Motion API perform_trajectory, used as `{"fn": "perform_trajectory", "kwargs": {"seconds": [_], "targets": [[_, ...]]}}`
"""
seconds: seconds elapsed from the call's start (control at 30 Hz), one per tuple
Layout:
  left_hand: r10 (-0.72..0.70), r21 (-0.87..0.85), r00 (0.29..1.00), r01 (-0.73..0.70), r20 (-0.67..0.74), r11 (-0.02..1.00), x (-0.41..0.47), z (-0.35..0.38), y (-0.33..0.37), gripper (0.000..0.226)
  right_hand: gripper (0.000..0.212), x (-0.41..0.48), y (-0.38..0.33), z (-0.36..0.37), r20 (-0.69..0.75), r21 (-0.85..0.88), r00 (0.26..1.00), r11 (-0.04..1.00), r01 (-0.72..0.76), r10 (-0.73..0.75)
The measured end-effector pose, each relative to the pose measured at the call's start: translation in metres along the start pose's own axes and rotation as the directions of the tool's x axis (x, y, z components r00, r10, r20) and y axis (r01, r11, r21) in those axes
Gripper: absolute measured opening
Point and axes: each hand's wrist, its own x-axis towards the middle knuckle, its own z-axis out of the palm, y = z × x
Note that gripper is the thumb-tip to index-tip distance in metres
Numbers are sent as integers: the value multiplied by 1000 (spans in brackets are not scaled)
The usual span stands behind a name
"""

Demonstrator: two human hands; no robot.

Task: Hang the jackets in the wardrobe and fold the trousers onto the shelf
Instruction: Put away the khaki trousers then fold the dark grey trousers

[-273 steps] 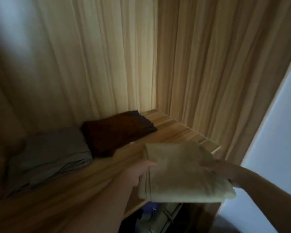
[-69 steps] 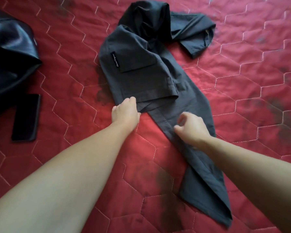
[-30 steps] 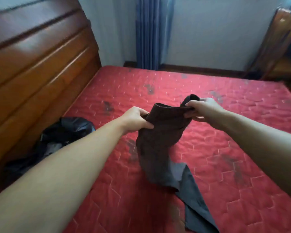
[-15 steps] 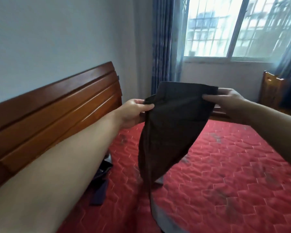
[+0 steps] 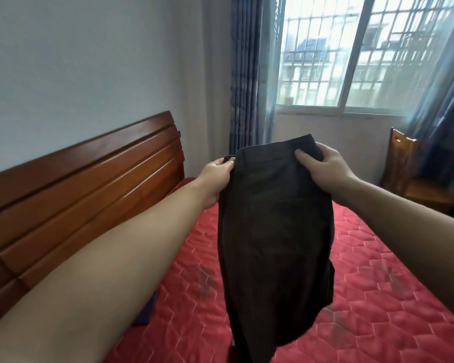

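Dark grey trousers (image 5: 275, 242) hang in the air in front of me, held up by the waistband over the red quilted bed (image 5: 378, 310). My left hand (image 5: 216, 176) pinches the waistband's left corner. At the right corner, my right hand (image 5: 323, 167) grips the band with the thumb on the front of the cloth. The legs drop down out of the bottom of the view. The wardrobe and its shelf are out of view.
A wooden headboard (image 5: 84, 184) runs along the left against a pale wall. Blue curtains (image 5: 247, 74) frame a barred window (image 5: 364, 53) straight ahead. A wooden chair (image 5: 404, 166) stands at the right by the bed. A bit of dark cloth (image 5: 146, 313) lies under my left forearm.
The trousers went from lying on the bed to being lifted by the waistband with both hands. In the last half second they rose slightly and turned flatter toward me.
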Motion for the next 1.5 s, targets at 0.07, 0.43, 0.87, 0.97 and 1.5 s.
{"fn": "perform_trajectory", "kwargs": {"seconds": [0.07, 0.43, 0.87, 0.97, 1.5], "targets": [[-21, -8, 1000, 21, -19, 1000, -1, 6, -1, 44, 8, 2, 4, 3, -64, -17, 998, 1000, 7, -8], [151, 79, 969, -169, 194, 983, 10, 2, 8, 17, 49, -5, 17, -37, 467, 27, 846, 953, -303, 256], [353, -174, 927, -329, 130, 928, 26, -28, 102, 45, 35, 10, -57, -33, 482, 111, 864, 968, -226, 146], [342, -154, 934, -324, 106, 933, 29, -33, 100, 51, 17, 5, -47, -17, 388, 98, 903, 966, -241, 186], [-183, -9, 850, 215, 494, 977, 12, 5, -57, 19, 54, -13, 62, -41, 336, 322, 808, 747, -581, 484]]}}
